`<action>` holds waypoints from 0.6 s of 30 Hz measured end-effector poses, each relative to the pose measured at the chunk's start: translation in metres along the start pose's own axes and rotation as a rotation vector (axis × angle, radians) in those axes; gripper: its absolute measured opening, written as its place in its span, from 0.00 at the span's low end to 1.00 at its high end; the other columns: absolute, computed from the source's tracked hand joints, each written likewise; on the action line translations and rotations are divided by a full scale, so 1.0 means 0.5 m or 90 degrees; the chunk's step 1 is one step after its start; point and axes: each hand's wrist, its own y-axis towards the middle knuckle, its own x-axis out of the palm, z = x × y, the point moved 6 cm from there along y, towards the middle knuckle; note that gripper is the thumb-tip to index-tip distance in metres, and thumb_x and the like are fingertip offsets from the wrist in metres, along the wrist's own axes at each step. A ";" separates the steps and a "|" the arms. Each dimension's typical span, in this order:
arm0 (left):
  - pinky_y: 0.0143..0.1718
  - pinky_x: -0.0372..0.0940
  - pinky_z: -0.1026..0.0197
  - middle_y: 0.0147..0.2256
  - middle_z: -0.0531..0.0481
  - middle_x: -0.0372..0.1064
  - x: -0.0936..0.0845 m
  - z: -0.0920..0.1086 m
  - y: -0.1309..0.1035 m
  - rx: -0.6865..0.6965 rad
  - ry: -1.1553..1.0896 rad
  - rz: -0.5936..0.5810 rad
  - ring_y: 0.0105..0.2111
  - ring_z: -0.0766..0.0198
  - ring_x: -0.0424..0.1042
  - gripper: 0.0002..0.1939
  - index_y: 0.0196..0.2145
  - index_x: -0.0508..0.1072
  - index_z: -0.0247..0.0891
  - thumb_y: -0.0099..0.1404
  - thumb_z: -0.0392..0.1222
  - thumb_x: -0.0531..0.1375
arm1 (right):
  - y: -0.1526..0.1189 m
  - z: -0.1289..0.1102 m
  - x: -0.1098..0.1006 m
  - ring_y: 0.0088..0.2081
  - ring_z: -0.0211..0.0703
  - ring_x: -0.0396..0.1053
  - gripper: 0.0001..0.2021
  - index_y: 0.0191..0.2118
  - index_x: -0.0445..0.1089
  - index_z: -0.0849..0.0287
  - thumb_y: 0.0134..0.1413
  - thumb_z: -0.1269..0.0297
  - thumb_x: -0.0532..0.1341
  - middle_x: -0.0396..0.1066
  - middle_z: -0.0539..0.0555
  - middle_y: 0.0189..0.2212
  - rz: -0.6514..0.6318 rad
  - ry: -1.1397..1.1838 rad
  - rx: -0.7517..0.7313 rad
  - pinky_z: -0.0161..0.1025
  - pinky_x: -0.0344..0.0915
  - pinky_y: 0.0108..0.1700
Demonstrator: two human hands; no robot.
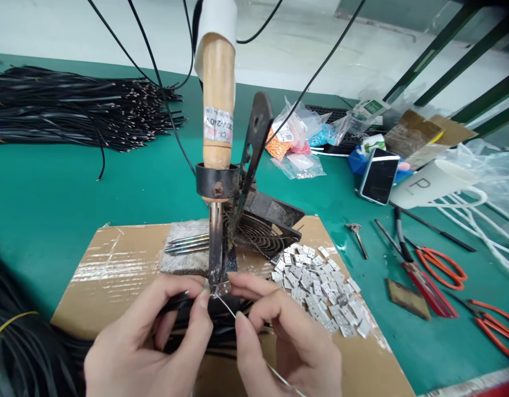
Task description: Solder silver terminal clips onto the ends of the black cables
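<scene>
A soldering iron with a wooden handle stands upright in a metal holder, tip down, over a cardboard sheet. My left hand pinches a black cable and holds a small metal terminal right at the iron's tip. My right hand pinches a thin strand of solder wire and brings its end up to the same spot. A heap of small metal terminals lies just right of my hands.
Black cable bundles lie at the far left and near left. A small fan sits behind the iron. Red-handled scissors, pliers, a phone, a white cup and plastic bags crowd the right side.
</scene>
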 end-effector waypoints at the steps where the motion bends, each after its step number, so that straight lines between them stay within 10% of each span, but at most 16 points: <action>1: 0.36 0.80 0.67 0.36 0.52 0.85 0.000 -0.001 -0.001 0.002 0.000 0.000 0.37 0.59 0.85 0.10 0.35 0.79 0.46 0.68 0.54 0.66 | 0.002 0.001 0.000 0.49 0.42 0.85 0.12 0.31 0.71 0.51 0.58 0.78 0.64 0.85 0.47 0.50 -0.015 0.014 -0.004 0.34 0.79 0.51; 18: 0.34 0.80 0.65 0.35 0.52 0.84 -0.006 0.013 0.000 0.000 -0.011 0.009 0.36 0.59 0.85 0.09 0.35 0.80 0.46 0.68 0.52 0.67 | 0.014 -0.012 -0.003 0.47 0.40 0.86 0.13 0.32 0.73 0.52 0.60 0.80 0.64 0.86 0.48 0.49 -0.033 -0.014 -0.075 0.30 0.80 0.50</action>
